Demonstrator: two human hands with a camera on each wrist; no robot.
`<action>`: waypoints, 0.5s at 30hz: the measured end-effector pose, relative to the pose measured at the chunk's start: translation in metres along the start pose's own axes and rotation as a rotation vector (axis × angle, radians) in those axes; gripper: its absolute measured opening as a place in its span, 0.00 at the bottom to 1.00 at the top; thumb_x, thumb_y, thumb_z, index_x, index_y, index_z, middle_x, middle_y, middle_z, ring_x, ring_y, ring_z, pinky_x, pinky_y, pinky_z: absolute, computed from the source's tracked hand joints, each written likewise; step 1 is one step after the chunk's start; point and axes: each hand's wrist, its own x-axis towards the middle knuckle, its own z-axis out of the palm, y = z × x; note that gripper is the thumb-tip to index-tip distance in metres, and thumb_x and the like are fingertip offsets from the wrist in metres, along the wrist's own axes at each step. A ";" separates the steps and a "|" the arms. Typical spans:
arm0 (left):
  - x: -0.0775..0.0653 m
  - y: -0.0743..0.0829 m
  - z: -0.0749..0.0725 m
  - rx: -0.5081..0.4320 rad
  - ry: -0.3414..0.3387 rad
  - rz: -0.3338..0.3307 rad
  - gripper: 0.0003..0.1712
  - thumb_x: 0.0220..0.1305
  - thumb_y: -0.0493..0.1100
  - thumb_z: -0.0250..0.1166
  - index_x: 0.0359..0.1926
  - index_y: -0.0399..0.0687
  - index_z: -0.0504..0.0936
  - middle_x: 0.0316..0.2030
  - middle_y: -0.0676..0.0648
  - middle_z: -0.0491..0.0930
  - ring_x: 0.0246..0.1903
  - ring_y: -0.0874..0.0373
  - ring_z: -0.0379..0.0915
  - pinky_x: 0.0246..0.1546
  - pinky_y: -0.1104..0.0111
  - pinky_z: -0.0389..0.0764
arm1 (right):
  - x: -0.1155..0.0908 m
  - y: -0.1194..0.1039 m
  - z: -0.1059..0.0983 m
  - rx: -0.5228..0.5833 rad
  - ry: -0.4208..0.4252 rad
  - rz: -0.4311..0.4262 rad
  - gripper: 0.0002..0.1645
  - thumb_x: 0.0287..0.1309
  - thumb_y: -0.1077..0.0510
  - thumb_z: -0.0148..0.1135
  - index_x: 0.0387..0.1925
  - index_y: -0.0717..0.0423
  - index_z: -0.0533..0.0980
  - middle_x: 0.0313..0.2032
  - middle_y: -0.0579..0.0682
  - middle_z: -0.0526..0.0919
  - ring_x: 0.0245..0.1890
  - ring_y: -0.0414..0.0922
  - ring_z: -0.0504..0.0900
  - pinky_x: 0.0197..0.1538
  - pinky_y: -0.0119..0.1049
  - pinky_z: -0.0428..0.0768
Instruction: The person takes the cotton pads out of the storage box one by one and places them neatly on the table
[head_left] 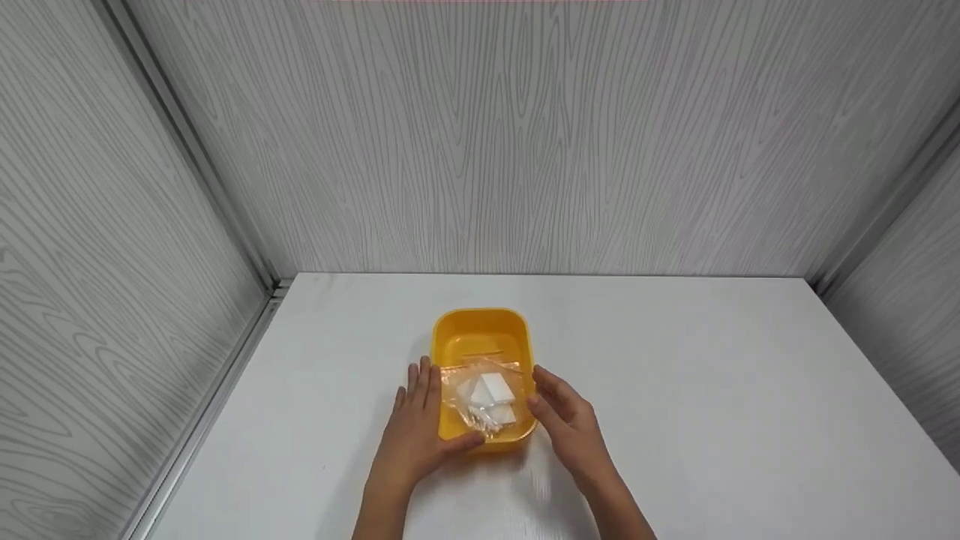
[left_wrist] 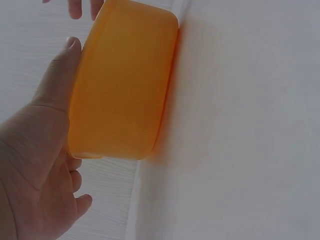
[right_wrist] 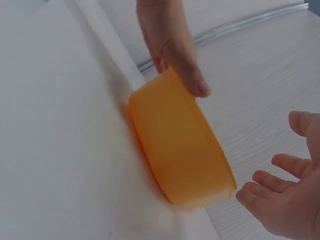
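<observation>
Tabletop (head_left: 712,375): broad passage left and right of yellow container (head_left: 484,326); narrower lane between container and rear panel (head_left: 487,135). Left panel (head_left: 97,262) and right panel (head_left: 907,322) bound lateral travel. Vertical entry: through container's open top, far end. Near half: obstructed by transparent bag (head_left: 456,377) with white pieces (head_left: 496,388). Left flank: blocked by my left hand (head_left: 414,431), thumb along near rim. Right flank: blocked by my right hand (head_left: 574,424). Near approach: gap between my wrists.

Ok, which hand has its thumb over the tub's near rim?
The left hand: its thumb lies over the near rim of the yellow tub, while the right hand is at the right side.
</observation>
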 end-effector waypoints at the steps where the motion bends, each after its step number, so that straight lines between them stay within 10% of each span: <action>1: 0.000 0.000 0.000 0.007 -0.009 0.005 0.75 0.47 0.81 0.63 0.78 0.37 0.44 0.79 0.41 0.34 0.78 0.45 0.28 0.76 0.48 0.42 | 0.000 -0.003 0.000 0.081 -0.013 0.037 0.35 0.71 0.45 0.56 0.72 0.56 0.64 0.71 0.56 0.68 0.73 0.54 0.64 0.73 0.51 0.61; 10: -0.001 0.001 -0.002 0.020 -0.066 0.000 0.70 0.52 0.80 0.60 0.78 0.37 0.45 0.79 0.41 0.35 0.79 0.45 0.27 0.77 0.48 0.38 | 0.000 -0.019 0.011 0.391 -0.057 0.150 0.38 0.76 0.44 0.46 0.76 0.61 0.55 0.75 0.58 0.59 0.76 0.52 0.55 0.77 0.48 0.53; 15: -0.003 0.001 0.000 0.013 -0.040 0.017 0.69 0.53 0.79 0.61 0.78 0.39 0.46 0.79 0.41 0.36 0.78 0.43 0.28 0.76 0.47 0.40 | 0.004 -0.018 0.020 0.609 -0.173 0.262 0.43 0.77 0.42 0.40 0.78 0.61 0.42 0.79 0.63 0.38 0.79 0.57 0.37 0.78 0.50 0.41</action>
